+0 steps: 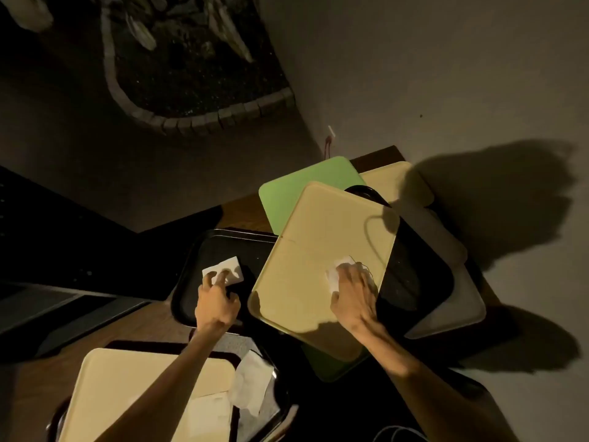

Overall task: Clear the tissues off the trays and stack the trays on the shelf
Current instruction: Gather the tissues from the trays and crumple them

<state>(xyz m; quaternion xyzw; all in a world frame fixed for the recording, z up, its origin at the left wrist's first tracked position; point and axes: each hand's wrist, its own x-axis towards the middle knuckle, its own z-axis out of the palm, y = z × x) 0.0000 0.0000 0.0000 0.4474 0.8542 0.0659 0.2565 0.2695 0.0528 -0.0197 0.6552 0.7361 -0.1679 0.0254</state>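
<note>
The left hand (216,301) is pressing its fingers (220,276) on a tissue (227,268) on the black tray (197,250) while the right hand (355,293) is grabbing a crumpled tissue (334,275) off the yellow tray (306,250), so the trays can be stacked.

- The cream tray (322,260) looks like smooth plastic with a soft, low sheen.
- The green tray (296,193) has the same smooth plastic look, matt.
- The black tray (220,247) is plastic too, its rim catching a thin glossy line of light (the floor of it looks finely textured).
- The white tissue (228,269) on it is thin matt paper, lightly creased.
- The crumpled tissue (250,386) nearer the camera is soft, wrinkled paper.
- The worktop (242,215) shows brown wood grain, dull in finish.
- The wall (446,74) is plain and matt.
</note>
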